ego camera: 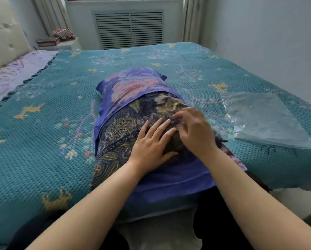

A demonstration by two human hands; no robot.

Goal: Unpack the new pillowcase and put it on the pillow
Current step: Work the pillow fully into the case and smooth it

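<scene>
A pillow with a dark paisley cover (118, 130) lies lengthwise on the bed in front of me. A blue pillowcase with pink flowers (131, 85) covers its far end, and more of the blue cloth lies under its near end. My left hand (151, 145) rests flat on the pillow, fingers spread. Beside it, my right hand (192, 130) has its fingertips curled on the paisley fabric; whether it pinches the cloth is unclear. The empty clear plastic bag (263, 118) lies to the right on the bed.
The bed has a teal knitted cover (43, 109) with a purple sheet (10, 76) by the padded headboard (3, 38) at left. A small stand with folded cloth (61, 37) is by the far wall. A wall runs along the right side.
</scene>
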